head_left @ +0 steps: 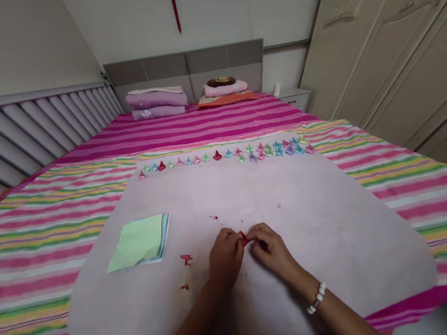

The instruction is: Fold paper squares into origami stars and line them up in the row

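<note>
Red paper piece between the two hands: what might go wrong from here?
1. The red paper piece is tiny and pinched between the left hand and the right hand; it might tear or slip out.
2. The left forearm lies close to the red scraps and could brush them across the pale sheet.
3. A wide sweep of that arm might scatter the stack of pastel papers.

No writing, label, brand or number can be read. The red paper piece (pixel 243 239), the stack of paper sheets (pixel 139 242) to its left and the row of folded pieces (pixel 226 156) beyond it show plain colour only.
</note>
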The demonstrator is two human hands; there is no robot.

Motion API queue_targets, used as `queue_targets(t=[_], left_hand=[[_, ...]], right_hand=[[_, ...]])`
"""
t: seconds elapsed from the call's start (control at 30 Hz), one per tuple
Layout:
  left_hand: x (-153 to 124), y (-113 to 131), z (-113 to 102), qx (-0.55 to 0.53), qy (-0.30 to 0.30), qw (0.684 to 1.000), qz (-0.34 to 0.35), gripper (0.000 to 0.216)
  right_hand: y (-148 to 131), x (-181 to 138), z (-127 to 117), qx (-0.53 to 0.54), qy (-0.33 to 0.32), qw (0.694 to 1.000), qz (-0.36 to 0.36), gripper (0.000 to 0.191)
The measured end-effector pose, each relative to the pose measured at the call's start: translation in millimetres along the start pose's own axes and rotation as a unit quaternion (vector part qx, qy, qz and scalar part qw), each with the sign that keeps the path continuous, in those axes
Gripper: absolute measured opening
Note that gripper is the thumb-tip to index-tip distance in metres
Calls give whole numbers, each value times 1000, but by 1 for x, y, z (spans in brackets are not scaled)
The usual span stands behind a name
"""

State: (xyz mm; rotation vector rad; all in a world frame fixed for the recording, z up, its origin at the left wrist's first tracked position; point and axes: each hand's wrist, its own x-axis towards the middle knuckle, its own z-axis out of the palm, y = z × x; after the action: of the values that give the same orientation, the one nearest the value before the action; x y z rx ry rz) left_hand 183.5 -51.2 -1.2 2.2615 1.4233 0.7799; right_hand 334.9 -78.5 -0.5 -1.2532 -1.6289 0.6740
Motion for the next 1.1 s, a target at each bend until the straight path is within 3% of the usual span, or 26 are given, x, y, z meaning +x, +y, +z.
queue_targets(t=[0.23,0.57,0.7,0.8,0.93,1.1], left_hand=[[1,-1,0,-3,-3,1000,-5,20],[1,-7,2,-79,38,996,7,19],[-4,-15,-1,-110,144,983,-3,28],[-15,-23,-6,-61,203,977,9,28],[-40,-35,-6,16,211,977,36,27],[-68,-49,10,103,267,952,105,30]], right_hand=[[-3,2,-16,-122,-75,989,-44,23],[-11,8,-16,-171,-94,980,-51,19],[-14,12,-16,-149,-68,986,-43,18],[-13,20,-17,-126,-35,991,-33,16],[-9,45,-18,-105,5,994,-24,19],[7,105,-19,-134,90,987,9,20]])
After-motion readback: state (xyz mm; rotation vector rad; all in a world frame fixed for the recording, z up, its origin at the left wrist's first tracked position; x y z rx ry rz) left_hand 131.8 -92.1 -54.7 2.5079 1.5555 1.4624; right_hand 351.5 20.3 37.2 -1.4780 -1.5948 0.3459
